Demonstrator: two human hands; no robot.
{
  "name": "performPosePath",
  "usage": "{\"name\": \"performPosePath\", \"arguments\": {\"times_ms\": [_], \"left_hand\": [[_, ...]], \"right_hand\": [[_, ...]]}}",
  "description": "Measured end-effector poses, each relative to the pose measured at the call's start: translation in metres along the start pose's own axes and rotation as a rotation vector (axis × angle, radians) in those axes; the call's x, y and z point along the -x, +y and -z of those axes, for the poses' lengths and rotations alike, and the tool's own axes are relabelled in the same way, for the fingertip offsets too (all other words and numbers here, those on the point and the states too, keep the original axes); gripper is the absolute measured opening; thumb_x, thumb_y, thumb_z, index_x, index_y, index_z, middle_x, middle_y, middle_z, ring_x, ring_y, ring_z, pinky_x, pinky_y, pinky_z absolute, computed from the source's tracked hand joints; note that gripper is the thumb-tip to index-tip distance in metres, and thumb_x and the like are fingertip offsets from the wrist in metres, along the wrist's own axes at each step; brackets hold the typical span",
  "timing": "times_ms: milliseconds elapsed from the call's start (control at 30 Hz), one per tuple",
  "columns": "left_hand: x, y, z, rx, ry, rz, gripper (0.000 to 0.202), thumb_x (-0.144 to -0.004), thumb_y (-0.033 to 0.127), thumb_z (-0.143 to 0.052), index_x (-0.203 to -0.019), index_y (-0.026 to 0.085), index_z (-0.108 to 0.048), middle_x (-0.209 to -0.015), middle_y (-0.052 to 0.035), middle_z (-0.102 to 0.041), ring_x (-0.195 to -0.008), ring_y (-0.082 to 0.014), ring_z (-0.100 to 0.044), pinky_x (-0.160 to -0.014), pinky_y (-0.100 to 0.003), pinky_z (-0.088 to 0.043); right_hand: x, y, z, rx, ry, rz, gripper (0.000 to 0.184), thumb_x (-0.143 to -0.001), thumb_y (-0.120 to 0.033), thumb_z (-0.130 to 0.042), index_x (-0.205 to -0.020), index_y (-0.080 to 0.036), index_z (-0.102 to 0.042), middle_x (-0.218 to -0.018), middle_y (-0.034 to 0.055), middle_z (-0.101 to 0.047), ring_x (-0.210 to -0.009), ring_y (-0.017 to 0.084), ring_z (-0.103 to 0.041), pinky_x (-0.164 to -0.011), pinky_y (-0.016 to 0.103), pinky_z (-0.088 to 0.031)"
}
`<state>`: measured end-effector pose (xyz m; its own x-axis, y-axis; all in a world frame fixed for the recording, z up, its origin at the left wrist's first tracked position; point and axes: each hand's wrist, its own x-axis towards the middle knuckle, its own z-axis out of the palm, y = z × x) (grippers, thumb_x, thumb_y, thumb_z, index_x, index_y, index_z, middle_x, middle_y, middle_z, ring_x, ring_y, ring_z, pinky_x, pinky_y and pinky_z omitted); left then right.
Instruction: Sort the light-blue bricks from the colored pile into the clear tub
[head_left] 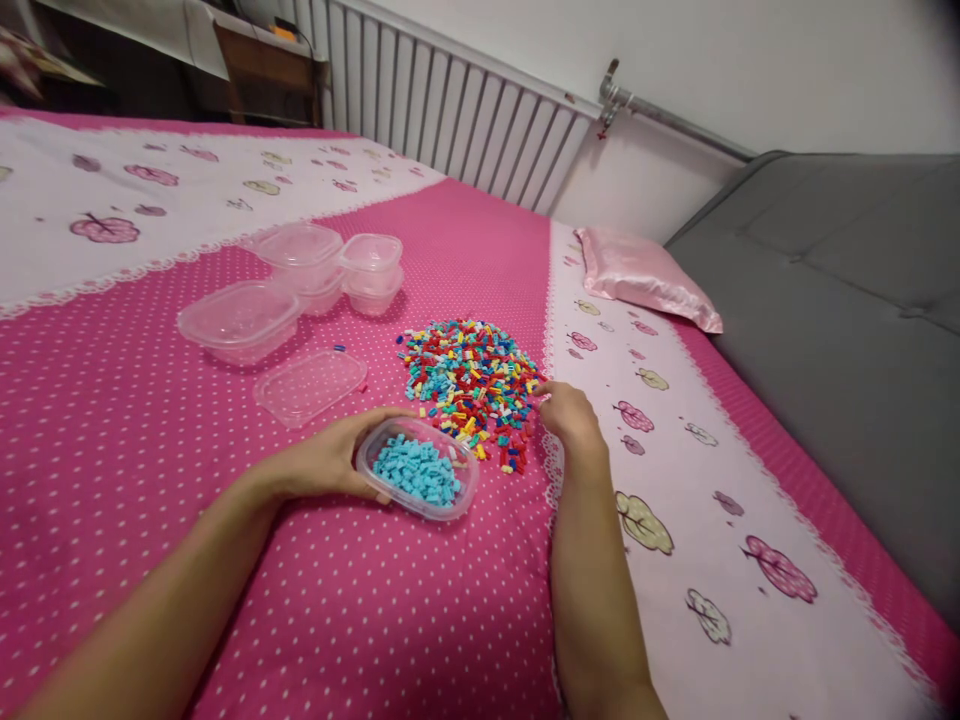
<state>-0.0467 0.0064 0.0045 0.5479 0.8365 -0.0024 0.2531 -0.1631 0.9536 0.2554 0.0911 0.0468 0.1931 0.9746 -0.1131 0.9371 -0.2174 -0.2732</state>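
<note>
Left hand (330, 462) grips a clear plastic tub (418, 468) by its near-left rim, fingers wrapped around the edge, thumb on top; tub is tilted toward the brick pile (471, 385) and sits just on the near-left side of it, on the pink dotted bedspread (375, 620). Tub is filled with light-blue bricks (417, 472), one colour only. Right hand (571, 415) is at the near-right edge of the pile, fingers drawn together and touching the outer bricks; cannot tell whether a brick is pinched, fingertips are hidden behind the hand. Pile is mixed red, yellow, blue, green and white pieces, loosely heaped on the bed. Left of the pile, a flat clear lid (310, 385) lies on the bedspread, near the tub but apart from it. Farther left of the pile an empty clear container (238, 320); beyond-left of the pile, stacked clear containers (330, 262) in two small stacks touching each other. Right-beyond the pile a pink satin pillow (646, 278) lies against a grey sofa (840, 330). Well beyond the pile, a white radiator (450, 110) on the wall.
</note>
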Motion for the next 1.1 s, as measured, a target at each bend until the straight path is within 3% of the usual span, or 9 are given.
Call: {"name": "performPosePath", "arguments": {"times_ms": [133, 267, 433, 600, 700, 800, 900, 1000, 1100], "left_hand": [[0.000, 0.001, 0.000, 0.015, -0.011, -0.001, 0.084, -0.061, 0.036, -0.082, -0.132, 0.021, -0.040, -0.131, -0.0110, -0.055, -0.120, -0.0300, -0.053, -0.099, -0.042, -0.044], [0.000, 0.000, 0.001, -0.011, 0.004, -0.003, 0.084, -0.060, 0.036, -0.082, -0.132, 0.023, -0.040, -0.131, -0.0107, -0.055, -0.120, -0.0306, -0.052, -0.099, -0.043, -0.043], [0.000, -0.003, 0.002, -0.036, 0.008, -0.016, 0.083, -0.060, 0.033, -0.083, -0.131, 0.023, -0.041, -0.133, -0.0104, -0.054, -0.121, -0.0304, -0.051, -0.100, -0.042, -0.043], [0.000, -0.004, 0.001, -0.035, 0.016, -0.042, 0.082, -0.060, 0.034, -0.083, -0.131, 0.024, -0.042, -0.132, -0.0101, -0.054, -0.121, -0.0300, -0.052, -0.101, -0.043, -0.043], [0.000, -0.004, 0.001, 0.003, 0.007, -0.055, 0.083, -0.061, 0.034, -0.083, -0.132, 0.023, -0.042, -0.131, -0.0106, -0.055, -0.120, -0.0298, -0.053, -0.099, -0.042, -0.045], [0.000, -0.003, 0.001, 0.005, 0.004, -0.040, 0.083, -0.060, 0.033, -0.083, -0.131, 0.022, -0.042, -0.132, -0.0109, -0.055, -0.120, -0.0297, -0.053, -0.100, -0.042, -0.045], [0.000, -0.002, 0.001, 0.000, -0.001, -0.028, 0.083, -0.061, 0.033, -0.083, -0.131, 0.022, -0.041, -0.132, -0.0109, -0.055, -0.120, -0.0294, -0.053, -0.100, -0.043, -0.044], [0.000, -0.002, 0.001, 0.004, 0.001, -0.031, 0.083, -0.061, 0.033, -0.083, -0.131, 0.022, -0.041, -0.132, -0.0111, -0.055, -0.120, -0.0296, -0.053, -0.100, -0.043, -0.044], [0.000, -0.002, 0.001, 0.000, 0.004, -0.022, 0.082, -0.061, 0.035, -0.083, -0.131, 0.021, -0.042, -0.132, -0.0112, -0.055, -0.119, -0.0300, -0.053, -0.099, -0.043, -0.044]], "right_hand": [[-0.008, -0.001, -0.013, 0.041, -0.081, 0.070, 0.044, -0.072, -0.011, -0.055, -0.112, -0.026, -0.068, -0.109, 0.0098, -0.068, -0.092, 0.022, -0.064, -0.073, 0.028, -0.046], [-0.009, -0.003, -0.017, -0.094, -0.123, 0.145, 0.042, -0.075, -0.010, -0.052, -0.111, -0.023, -0.068, -0.089, 0.0067, -0.070, -0.079, 0.017, -0.064, -0.067, 0.024, -0.045], [-0.003, -0.011, -0.018, -0.292, -0.300, 0.298, 0.037, -0.078, -0.009, -0.050, -0.109, -0.019, -0.069, -0.074, 0.0017, -0.066, -0.064, 0.012, -0.058, -0.061, 0.021, -0.044], [0.004, -0.013, -0.011, -0.301, -0.379, 0.341, 0.030, -0.074, -0.004, -0.050, -0.085, -0.017, -0.074, -0.064, 0.0000, -0.065, -0.055, 0.009, -0.053, -0.055, 0.019, -0.041], [0.007, -0.009, -0.003, -0.182, -0.406, 0.266, 0.024, -0.070, -0.003, -0.053, -0.069, -0.017, -0.073, -0.064, 0.0011, -0.067, -0.059, 0.010, -0.057, -0.059, 0.019, -0.041], [0.008, -0.006, 0.003, -0.040, -0.367, 0.149, 0.024, -0.070, -0.005, -0.053, -0.067, -0.019, -0.072, -0.071, 0.0022, -0.070, -0.067, 0.012, -0.062, -0.062, 0.020, -0.042], [0.007, -0.007, 0.004, 0.038, -0.202, 0.068, 0.025, -0.071, -0.009, -0.054, -0.081, -0.022, -0.073, -0.090, 0.0052, -0.072, -0.079, 0.017, -0.064, -0.065, 0.024, -0.042], [0.005, -0.008, 0.001, 0.042, -0.085, 0.063, 0.031, -0.075, -0.014, -0.055, -0.098, -0.026, -0.070, -0.102, 0.0079, -0.070, -0.087, 0.021, -0.064, -0.067, 0.027, -0.043], [0.002, -0.008, -0.005, 0.039, -0.091, 0.102, 0.037, -0.076, -0.013, -0.053, -0.107, -0.026, -0.068, -0.103, 0.0071, -0.070, -0.089, 0.020, -0.064, -0.071, 0.027, -0.044]]}}
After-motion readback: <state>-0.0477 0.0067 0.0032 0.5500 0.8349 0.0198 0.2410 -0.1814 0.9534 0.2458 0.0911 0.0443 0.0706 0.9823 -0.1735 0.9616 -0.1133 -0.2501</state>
